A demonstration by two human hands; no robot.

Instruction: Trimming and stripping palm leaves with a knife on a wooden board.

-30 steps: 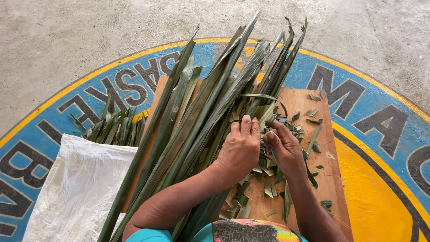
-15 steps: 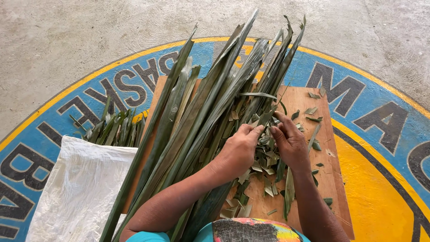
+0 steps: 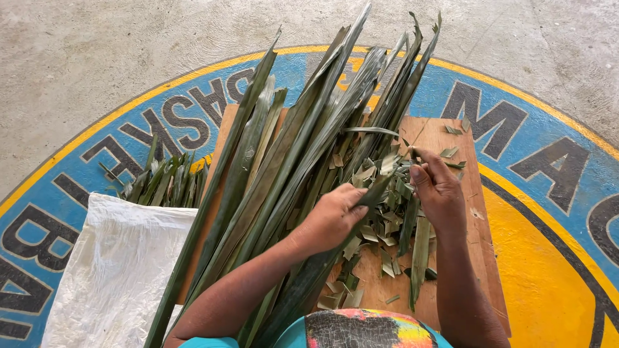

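Green, long and strap-like, a bundle of palm leaves [image 3: 290, 148] is laid lengthwise over a wooden board [image 3: 451, 258], with the tips fanned out toward the painted floor [image 3: 548, 258] and the butt ends drawn in toward the person's lap. One leaf strip [image 3: 377, 190] is pinched near its upper end by the left hand [image 3: 332, 219], the fingers being curled closed around it. The upper end of the same strip is met by the right hand [image 3: 438, 190], whose thumb and fingertips are closed together at the leaf's tip; whether a tool is held there cannot be told. Between and below the two hands, a heap of short cut leaf pieces [image 3: 380, 225] is spread on the board, and a few more scraps are scattered near its far right corner. A white woven sack [image 3: 116, 270] is spread on the floor just beside the board's left edge, and a smaller bunch of short green leaves [image 3: 161, 183] is seen lying above the sack.
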